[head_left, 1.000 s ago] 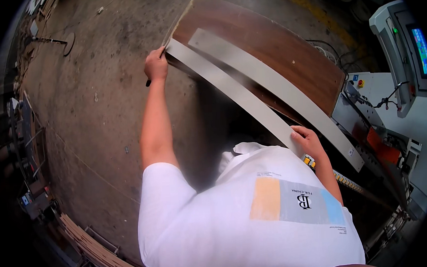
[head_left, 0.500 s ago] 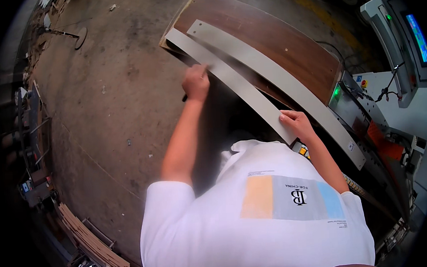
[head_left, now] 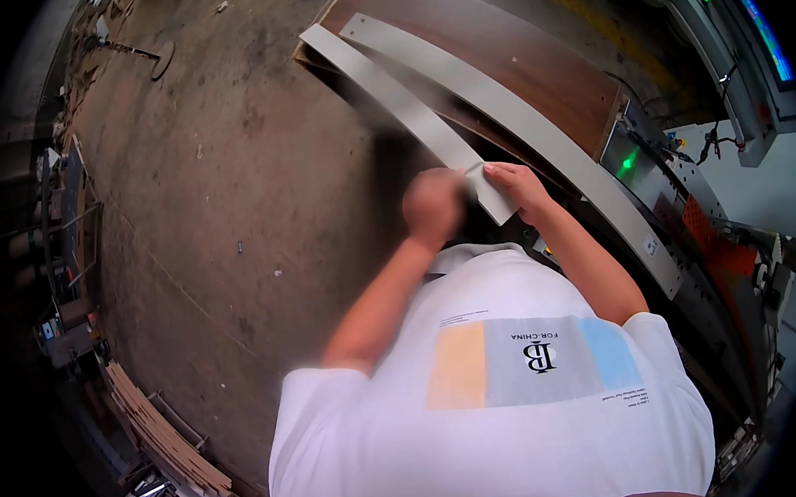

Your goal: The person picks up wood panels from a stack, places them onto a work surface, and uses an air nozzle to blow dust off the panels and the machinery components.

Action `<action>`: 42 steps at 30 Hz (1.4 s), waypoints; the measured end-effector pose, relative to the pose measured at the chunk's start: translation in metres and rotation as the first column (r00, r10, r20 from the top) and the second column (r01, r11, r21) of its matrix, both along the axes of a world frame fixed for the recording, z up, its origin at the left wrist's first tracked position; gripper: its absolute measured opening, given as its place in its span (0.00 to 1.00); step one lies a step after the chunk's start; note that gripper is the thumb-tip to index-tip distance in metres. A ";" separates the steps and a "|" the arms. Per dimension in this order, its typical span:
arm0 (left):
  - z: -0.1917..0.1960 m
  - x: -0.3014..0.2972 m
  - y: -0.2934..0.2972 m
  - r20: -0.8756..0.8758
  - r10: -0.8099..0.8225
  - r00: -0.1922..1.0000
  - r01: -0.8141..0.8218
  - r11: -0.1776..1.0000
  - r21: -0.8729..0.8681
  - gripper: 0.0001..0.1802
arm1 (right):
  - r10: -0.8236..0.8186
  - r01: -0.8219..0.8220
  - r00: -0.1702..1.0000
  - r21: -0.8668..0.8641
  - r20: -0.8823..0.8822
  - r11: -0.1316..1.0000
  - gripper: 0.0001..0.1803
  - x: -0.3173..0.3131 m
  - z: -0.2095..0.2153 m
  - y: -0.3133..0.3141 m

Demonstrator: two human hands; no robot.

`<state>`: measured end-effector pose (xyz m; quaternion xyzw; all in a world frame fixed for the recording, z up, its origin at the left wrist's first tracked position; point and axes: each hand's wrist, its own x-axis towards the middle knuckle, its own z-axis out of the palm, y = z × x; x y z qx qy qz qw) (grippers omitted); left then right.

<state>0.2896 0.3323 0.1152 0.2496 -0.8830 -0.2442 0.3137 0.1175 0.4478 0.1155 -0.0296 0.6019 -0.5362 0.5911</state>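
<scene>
Right hand (head_left: pixel 524 191) pinches the near end of a narrow pale-grey panel strip (head_left: pixel 403 107) by its right edge, thumb uppermost; left hand (head_left: pixel 434 208), blurred, is at the opposite edge, and I can't make out whether its fingers grip. That strip slants from the left end of the brown desk (head_left: pixel 533 67) toward the white T-shirt (head_left: pixel 492 443). Probably light, fairly stiff and smooth, it suits holding by both long edges. Count: two hands, one desk, two strips, the second strip (head_left: pixel 536 126) lying ungripped.

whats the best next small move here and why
Probably hold the nearer pale strip steady with the right hand: it pinches one edge close to the strip's end, while the left hand, blurred, is at the opposite edge.
</scene>
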 end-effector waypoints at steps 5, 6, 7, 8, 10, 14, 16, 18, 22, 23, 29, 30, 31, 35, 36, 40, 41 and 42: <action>0.006 0.012 0.046 0.019 -0.141 0.990 0.142 0.989 -0.036 0.16 | -0.015 0.020 0.996 -0.067 0.085 0.998 0.21 -0.004 -0.017 0.008; 0.009 0.014 0.053 0.034 -0.192 0.981 0.194 0.979 -0.055 0.17 | -0.005 0.010 0.997 -0.068 0.075 0.998 0.21 -0.003 -0.018 0.009; 0.010 0.016 0.059 0.050 -0.244 0.969 0.247 0.966 -0.073 0.17 | 0.003 0.001 0.998 -0.068 0.065 0.998 0.21 -0.003 -0.018 0.010; 0.013 0.017 0.065 0.066 -0.296 0.953 0.301 0.950 -0.089 0.18 | 0.011 -0.007 0.998 -0.068 0.055 0.998 0.21 -0.002 -0.018 0.011; 0.016 0.023 0.072 0.163 -0.479 0.862 0.479 0.877 0.044 0.18 | 0.017 -0.016 1.000 -0.049 0.020 0.999 0.21 0.002 -0.013 0.012; 0.009 0.036 0.066 0.238 -0.663 0.710 0.575 0.741 0.348 0.16 | 0.073 -0.077 0.993 -0.043 -0.092 0.996 0.21 -0.001 0.005 0.001; 0.002 0.044 0.054 0.148 -0.627 0.765 0.474 0.703 0.529 0.15 | 0.122 -0.129 0.982 -0.041 -0.141 0.991 0.21 -0.009 0.003 0.001; -0.006 0.063 0.045 0.065 -0.460 0.885 0.297 0.668 0.682 0.13 | 0.183 -0.189 0.958 -0.005 -0.221 0.982 0.22 -0.013 0.001 0.004; 0.003 0.063 0.007 0.084 -0.024 0.996 -0.077 0.222 0.972 0.15 | 0.374 -0.348 0.728 0.161 -0.574 0.924 0.28 -0.011 0.012 0.001; 0.002 0.057 -0.004 0.035 -0.006 0.999 -0.034 0.143 0.989 0.17 | 0.390 -0.376 0.683 0.160 -0.618 0.913 0.28 -0.007 0.021 0.001; 0.013 -0.010 -0.043 -0.377 -0.016 0.926 0.373 -0.117 0.920 0.32 | 0.289 -0.350 0.881 -0.104 -0.375 0.931 0.31 -0.001 0.024 0.010; 0.020 -0.019 -0.042 -0.370 -0.027 0.929 0.365 -0.100 0.925 0.31 | 0.265 -0.329 0.903 -0.147 -0.337 0.933 0.30 -0.002 0.025 0.013; 0.026 -0.029 -0.041 -0.362 -0.042 0.931 0.357 -0.087 0.930 0.30 | 0.215 -0.285 0.928 -0.210 -0.304 0.935 0.29 -0.002 0.029 0.015; 0.034 -0.063 -0.063 -0.288 -0.295 0.911 0.342 0.155 0.927 0.25 | 0.109 -0.244 0.920 -0.331 -0.378 0.912 0.34 -0.023 0.012 0.011; 0.044 -0.071 -0.070 -0.249 -0.309 0.918 0.322 0.211 0.923 0.23 | 0.081 -0.240 0.894 -0.320 -0.441 0.917 0.37 -0.031 0.015 0.006; 0.042 -0.089 -0.118 -0.145 -0.444 0.884 0.368 0.469 0.803 0.29 | -0.164 -0.056 0.806 -0.349 -0.569 0.936 0.47 -0.071 0.047 0.001; 0.044 -0.092 -0.129 -0.141 -0.469 0.872 0.402 0.522 0.752 0.31 | -0.254 -0.006 0.768 -0.404 -0.588 0.915 0.44 -0.081 0.067 0.004; 0.048 -0.097 -0.138 -0.074 -0.502 0.862 0.420 0.624 0.659 0.33 | -0.344 0.043 0.721 -0.456 -0.602 0.889 0.41 -0.088 0.082 0.008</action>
